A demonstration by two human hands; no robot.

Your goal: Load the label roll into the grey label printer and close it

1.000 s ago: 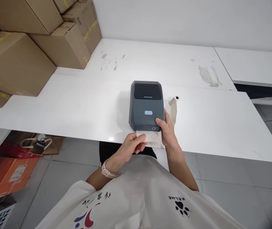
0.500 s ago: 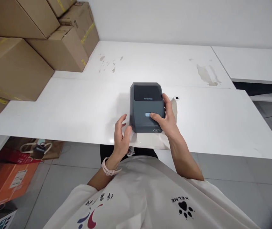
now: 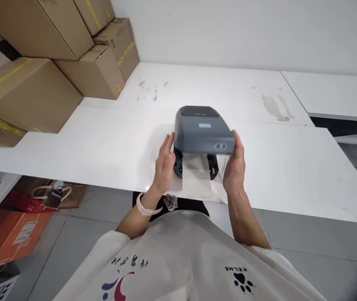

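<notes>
A dark grey label printer stands near the table's front edge, its lid tipped up at the front. Black inner parts show under the raised lid, and a strip of white label paper runs out between them toward me. My right hand grips the lid's right front corner; some of its fingers are hidden behind it. Against the lid's left side, my left hand holds with fingertips and thumb at the edge. A pale button sits on top of the lid.
Cardboard boxes are stacked at the back left of the white table. A wall rises behind. Below on the left are an orange box and a paper bag. Worn patches mark the tabletop.
The printer's lid, closed before, has swung up at the front, baring the inside. My right thumb left the button, and that hand moved to the lid's corner. My left hand came up to its side.
</notes>
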